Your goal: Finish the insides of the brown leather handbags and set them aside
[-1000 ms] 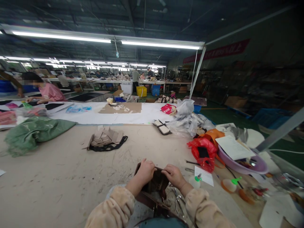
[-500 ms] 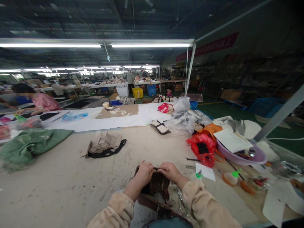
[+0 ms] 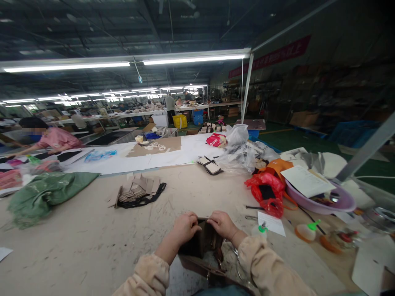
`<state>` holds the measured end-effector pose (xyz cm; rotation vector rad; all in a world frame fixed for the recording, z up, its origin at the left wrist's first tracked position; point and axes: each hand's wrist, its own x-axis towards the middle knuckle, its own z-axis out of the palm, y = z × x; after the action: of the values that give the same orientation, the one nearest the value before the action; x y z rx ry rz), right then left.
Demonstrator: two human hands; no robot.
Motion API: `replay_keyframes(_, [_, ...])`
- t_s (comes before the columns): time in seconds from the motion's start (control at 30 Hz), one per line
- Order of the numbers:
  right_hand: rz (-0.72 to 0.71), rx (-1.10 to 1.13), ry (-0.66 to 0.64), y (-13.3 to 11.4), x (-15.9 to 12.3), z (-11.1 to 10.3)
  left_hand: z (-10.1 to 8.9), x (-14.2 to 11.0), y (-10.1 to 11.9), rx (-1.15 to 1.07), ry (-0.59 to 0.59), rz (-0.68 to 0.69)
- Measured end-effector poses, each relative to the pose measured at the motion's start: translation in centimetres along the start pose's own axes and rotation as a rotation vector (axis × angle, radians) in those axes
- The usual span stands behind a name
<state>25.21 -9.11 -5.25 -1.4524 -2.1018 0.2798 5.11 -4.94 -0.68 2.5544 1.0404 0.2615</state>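
A dark brown open-topped bag (image 3: 195, 263) sits at the table's near edge, right in front of me, its inside facing up. My left hand (image 3: 185, 227) is closed on the left part of its far rim, thumb and fingers pinching the edge. On the same rim, a little to the right, my right hand (image 3: 224, 225) pinches with its fingers curled over. A short stretch of rim shows between the two hands. By my right forearm lies a thin shiny metal tool (image 3: 238, 263), partly hidden by the sleeve.
Stacked beige pieces with a black strap (image 3: 138, 191) lie ahead on the table (image 3: 92, 246). A green cloth (image 3: 49, 195) is at left. To the right are a red plastic bag (image 3: 268, 193), a purple basin (image 3: 342, 201) and squeeze bottles (image 3: 305, 231). A co-worker in pink (image 3: 60, 139) sits far left.
My hands have moved slightly apart along the rim, leaving more of it visible between them. The view has shifted a little. The co-worker's arm at left has changed position.
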Motion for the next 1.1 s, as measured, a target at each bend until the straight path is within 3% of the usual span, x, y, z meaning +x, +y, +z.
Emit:
replay_keyframes(0.27, [0.004,0.011,-0.002,-0.3,-0.1,-0.1,0.4,0.2,-0.5,0.099,0.061,-0.141])
replay_keyframes(0.8, [0.014,0.034,0.01,-0.2,-0.2,0.0,0.3,0.7,0.3,0.144,0.033,-0.25])
replay_keyframes(1.1, [0.045,0.027,-0.058,1.5,-0.1,0.0,0.9,1.1,0.2,0.157,0.051,-0.258])
